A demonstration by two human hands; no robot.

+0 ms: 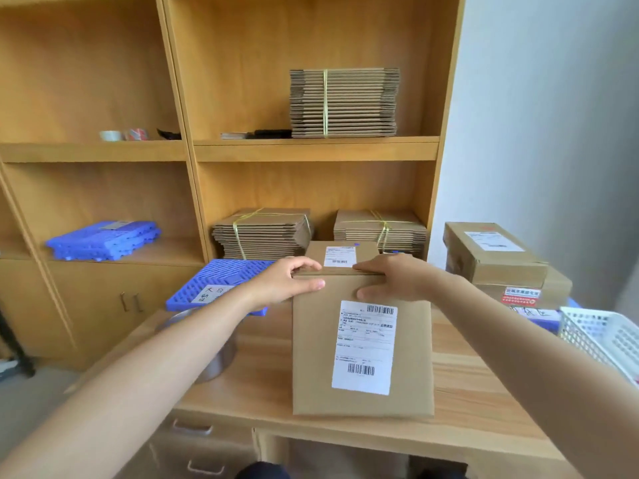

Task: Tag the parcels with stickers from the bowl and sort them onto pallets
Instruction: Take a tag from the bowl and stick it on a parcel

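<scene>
Both your left hand (287, 281) and right hand (397, 278) are pinching the top edge of the parcel (314, 357), which is sitting by the desk's (484, 392) 6 o'clock edge, where its bottom is risking skidding off if you're loosening either grip.

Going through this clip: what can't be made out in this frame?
All in the head view:
1. Bowl: the left arm covers its opening, so no stickers can be seen.
2. Handwritten label on the blue pallet: partly hidden by the left hand.
3. Shipping label on the held parcel: print too small to read.
4. White basket: cut off by the right edge.
</scene>
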